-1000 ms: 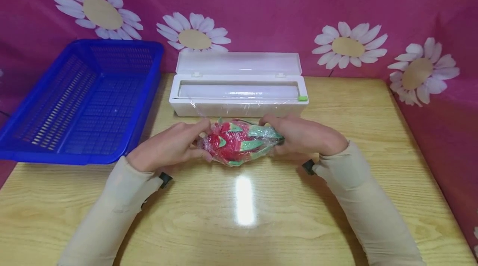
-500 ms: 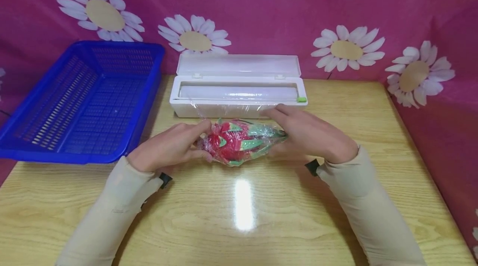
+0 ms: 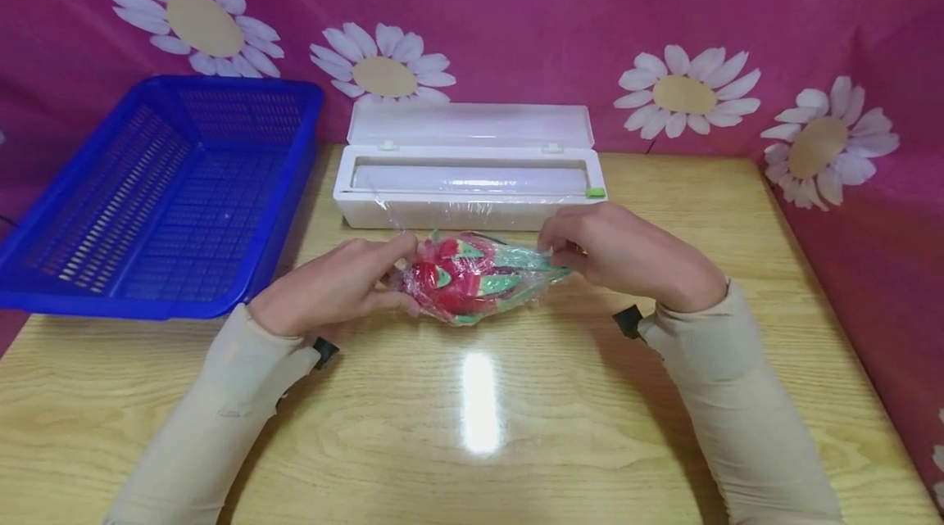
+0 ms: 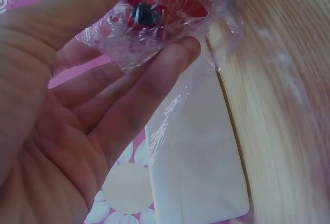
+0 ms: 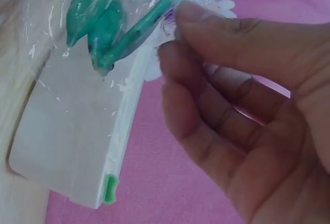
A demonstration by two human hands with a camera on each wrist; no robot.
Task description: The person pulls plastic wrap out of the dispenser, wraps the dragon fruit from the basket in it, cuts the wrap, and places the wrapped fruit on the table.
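Watching from beside the table, I'm seeing a wrapped dragon fruit lying crosswise just in front of a white dispenser box; can't tell if it's touching the wood. L hand is gripping the red end btwn thumb + forefinger, prob. to steady it, other fingers extending past. R hand is pinching cling film at the green-tipped end, thumb meeting bent fingers, prob. b/c loose wrap there is needing control. Wisps of film are running back toward the box, so the fruit is prob. sitting close to limit slack. Lid is leaning back, exposing the roll; green slider is sitting at the box's R end. Blue basket is sitting off L, prob. for elbow room.
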